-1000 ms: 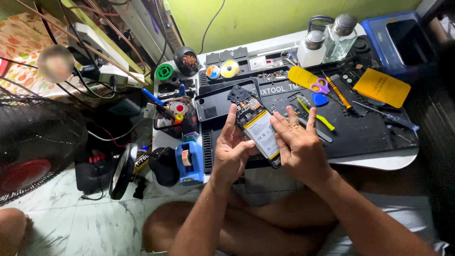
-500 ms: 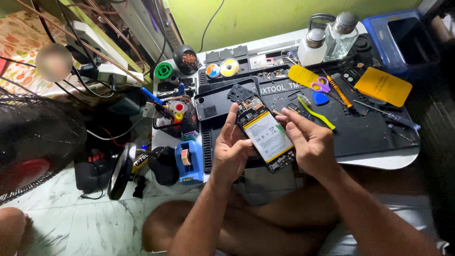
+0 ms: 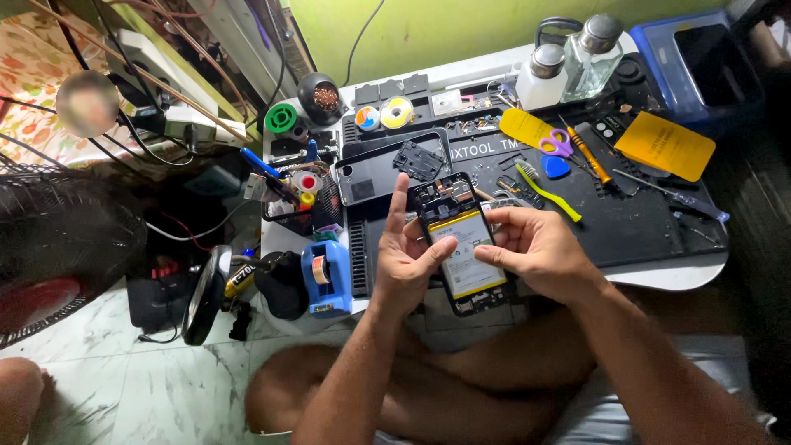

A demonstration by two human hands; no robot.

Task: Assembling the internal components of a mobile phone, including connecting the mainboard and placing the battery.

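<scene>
Phone [image 3: 463,247], opened with its back cover off, sits in the centre of the frame, held above the near edge of the black work mat [image 3: 643,222]. Its white-and-yellow battery faces up; the circuit board shows at the upper end.

Largest items first:
- Black fan [image 3: 58,255]: left edge of the frame, on the marble floor.
- Work mat: covers the white table from centre to right.
- Blue tray [image 3: 667,49]: upper right corner.
- Removed back cover [image 3: 371,177]: lies flat on the mat, just above and left of the phone.
- Orange card [image 3: 663,147]: right of centre, on the mat.
- Blue tape dispenser [image 3: 325,276]: left of my left hand, at the table edge.
- Two bottles [image 3: 568,62]: top of the frame, side by side.
- Yellow-green pry tool [image 3: 548,194]: on the mat, upper right of the phone.
- Purple scissors [image 3: 560,144] and blue pick [image 3: 554,167]: just above the pry tool.

My left hand [image 3: 404,259] cradles the phone's left edge, thumb pressed on the battery, index finger extended upward, free of the phone. My right hand [image 3: 535,247] grips the right edge, with its fingers curled over the top of the battery and its thumb on the battery face. Both hands are closed around the phone.
</scene>
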